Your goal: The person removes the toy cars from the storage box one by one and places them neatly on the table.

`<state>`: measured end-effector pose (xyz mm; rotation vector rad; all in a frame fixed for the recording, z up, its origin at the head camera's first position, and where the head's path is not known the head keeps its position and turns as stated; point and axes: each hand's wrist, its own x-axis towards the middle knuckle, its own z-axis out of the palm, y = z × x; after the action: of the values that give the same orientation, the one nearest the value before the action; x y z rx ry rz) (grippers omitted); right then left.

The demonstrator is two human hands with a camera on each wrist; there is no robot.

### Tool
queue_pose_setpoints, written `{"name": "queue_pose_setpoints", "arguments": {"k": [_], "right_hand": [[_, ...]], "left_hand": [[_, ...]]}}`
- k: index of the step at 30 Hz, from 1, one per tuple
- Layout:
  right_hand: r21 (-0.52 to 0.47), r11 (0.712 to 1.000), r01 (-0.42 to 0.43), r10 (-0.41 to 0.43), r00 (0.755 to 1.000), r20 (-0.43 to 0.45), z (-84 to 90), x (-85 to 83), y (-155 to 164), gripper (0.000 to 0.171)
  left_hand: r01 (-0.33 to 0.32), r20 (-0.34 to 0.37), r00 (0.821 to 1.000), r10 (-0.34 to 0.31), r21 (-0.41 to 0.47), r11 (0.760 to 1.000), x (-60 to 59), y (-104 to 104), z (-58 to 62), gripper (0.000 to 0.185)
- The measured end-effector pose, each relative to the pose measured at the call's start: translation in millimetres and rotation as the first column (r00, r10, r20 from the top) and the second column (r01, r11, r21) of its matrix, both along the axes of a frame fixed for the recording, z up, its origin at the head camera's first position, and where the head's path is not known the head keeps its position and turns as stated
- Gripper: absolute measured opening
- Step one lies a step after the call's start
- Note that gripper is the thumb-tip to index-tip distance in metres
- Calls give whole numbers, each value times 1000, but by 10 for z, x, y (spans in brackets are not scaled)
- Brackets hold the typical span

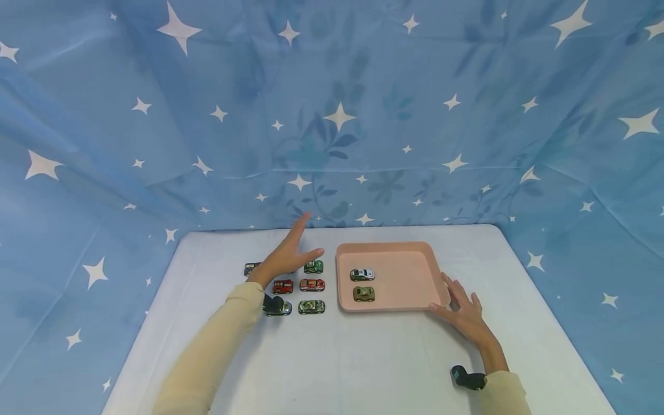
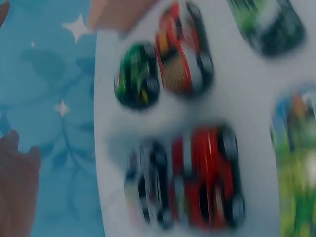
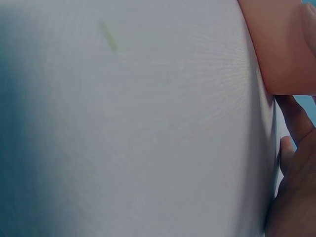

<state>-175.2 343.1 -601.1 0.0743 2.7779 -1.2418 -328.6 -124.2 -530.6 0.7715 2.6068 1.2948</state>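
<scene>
My left hand (image 1: 287, 256), fingers spread, hovers over the far rows of small toy cars left of the tray. Nothing shows in its grasp. Near it are a green toy car (image 1: 313, 266), a red toy car (image 1: 282, 286), a red-and-white toy car (image 1: 312, 285) and a dark toy car (image 1: 251, 268), partly covered by the hand. My right hand (image 1: 464, 314) rests at the near right corner of a pink tray (image 1: 389, 307), thumb by the front rim and a finger by the right side. A white toy car (image 1: 362, 274) and an olive toy car (image 1: 363, 294) sit inside the tray's left part.
A camouflage toy car (image 1: 312, 306) and a bluish toy car (image 1: 280, 309), partly hidden by the left wrist camera, stand in the nearest row. White cloth covers the table (image 1: 363, 363). A blue starry curtain (image 1: 249, 144) hangs behind the far edge.
</scene>
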Motion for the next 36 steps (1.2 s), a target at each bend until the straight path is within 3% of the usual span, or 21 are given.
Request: {"name": "queue_pose_setpoints", "arguments": {"k": [7,13,22,30,36], "right_hand": [[0,1000,-3,3,1000,-3,16,9,-23,101],[4,1000,1,-1,1000,4,20,20,-23,102],[5,1000,-5,5,1000,-5,3,5,-14,101],[2,1000,1,-1,1000,-10,14,-1,-4,101],[6,1000,3,-3,1000,-12,14,0,-17,101]], "left_hand": [[70,10,997,-71,73,995,10,384,-29,101],[89,10,996,-90,69,994,60,651,-54,97],[152,28,988,-154,43,987,139,930,-138,66],[203,19,979,-202,-130,971,93,1137,-221,48],[176,12,984,-179,-276,945,133,1205,-268,43]]}}
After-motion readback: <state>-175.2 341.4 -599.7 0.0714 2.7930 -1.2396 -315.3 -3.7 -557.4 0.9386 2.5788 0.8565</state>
